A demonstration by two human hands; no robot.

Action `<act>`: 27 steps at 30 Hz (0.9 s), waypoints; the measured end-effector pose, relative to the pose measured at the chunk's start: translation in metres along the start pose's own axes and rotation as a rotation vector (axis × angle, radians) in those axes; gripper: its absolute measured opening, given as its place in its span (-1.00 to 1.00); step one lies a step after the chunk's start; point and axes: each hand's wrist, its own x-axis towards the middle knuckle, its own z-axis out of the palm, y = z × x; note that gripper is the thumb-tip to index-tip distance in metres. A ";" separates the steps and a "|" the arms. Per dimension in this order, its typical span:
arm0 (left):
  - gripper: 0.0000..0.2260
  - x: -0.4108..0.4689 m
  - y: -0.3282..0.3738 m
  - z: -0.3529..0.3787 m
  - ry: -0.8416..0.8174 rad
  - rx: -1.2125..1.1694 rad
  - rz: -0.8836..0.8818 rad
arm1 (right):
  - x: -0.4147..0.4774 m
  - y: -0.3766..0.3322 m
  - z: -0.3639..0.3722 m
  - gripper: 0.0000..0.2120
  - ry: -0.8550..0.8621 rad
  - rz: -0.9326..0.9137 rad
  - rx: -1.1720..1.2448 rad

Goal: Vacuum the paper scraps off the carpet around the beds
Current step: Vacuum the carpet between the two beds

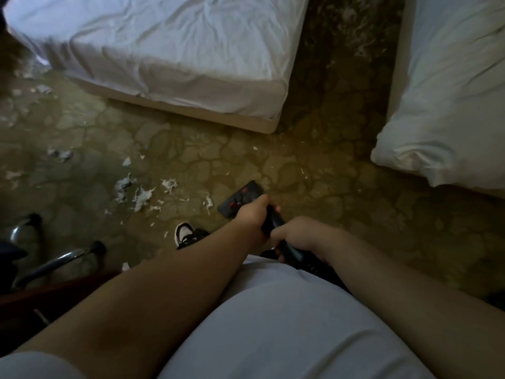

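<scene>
Hands both grip the vacuum tube (274, 223): the left hand (252, 218) is curled round it further forward, and the right hand (298, 237) is wrapped round it just behind, closer to the body. The tube looks stiff and fairly light, so this two-handed hold on the shaft should steer it well, one hand pushing and the other guiding. Its long axis runs from the person's waist forward and slightly left, down to the floor head (241, 198), which sits on the carpet (341, 187) just beyond the left hand's knuckles and points away from the person. The head's long side lies crosswise to the tube. Left of the left hand lie the paper scraps (142, 193), torn, thin and probably weightless; the bigger pieces may cling or bunch at the mouth. Beyond the hands stand one bed (164, 64) to the left and another bed (451, 105) to the right.
</scene>
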 end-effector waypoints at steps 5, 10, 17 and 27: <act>-0.90 -0.002 0.028 -0.054 0.040 -0.124 0.002 | 0.011 -0.041 0.038 -0.81 -0.029 -0.015 -0.092; -0.89 -0.001 0.067 -0.155 0.093 -0.228 0.018 | 0.037 -0.106 0.124 -0.74 -0.096 -0.056 -0.225; -0.90 0.002 0.149 -0.308 0.176 -0.342 0.086 | 0.071 -0.210 0.253 -0.72 -0.141 -0.101 -0.215; -0.91 -0.001 0.197 -0.420 0.312 -0.474 0.247 | 0.093 -0.284 0.345 -0.58 -0.180 -0.105 -0.412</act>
